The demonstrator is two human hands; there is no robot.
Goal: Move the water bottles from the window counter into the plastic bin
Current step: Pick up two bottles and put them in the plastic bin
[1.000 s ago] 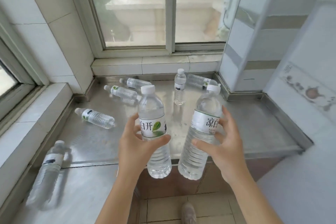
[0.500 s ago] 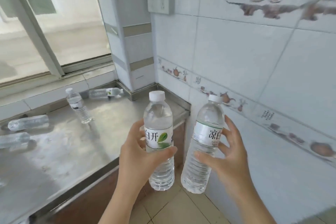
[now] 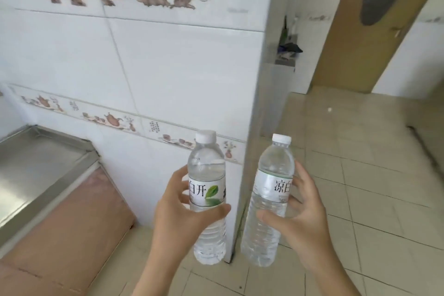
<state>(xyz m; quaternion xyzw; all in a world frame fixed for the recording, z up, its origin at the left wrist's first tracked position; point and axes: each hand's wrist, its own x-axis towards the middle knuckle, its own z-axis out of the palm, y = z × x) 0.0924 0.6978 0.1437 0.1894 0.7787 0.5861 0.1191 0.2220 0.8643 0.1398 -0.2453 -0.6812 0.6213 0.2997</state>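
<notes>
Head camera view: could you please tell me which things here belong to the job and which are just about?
Job:
clear plastic water bottle with leaf label, in left hand
clear plastic water bottle with white label, in right hand
steel counter

About:
brown wooden door

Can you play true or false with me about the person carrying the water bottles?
1. Each hand holds one bottle. True: the left hand grips the left bottle and the right hand grips the right bottle.
2. The bottles have red caps. False: both caps are white.
3. The bottles are lying on the counter. False: they are held upright in the air.
4. A leaf shows on the left bottle's label. True.
5. The plastic bin is in view. False: no bin shows.
</notes>
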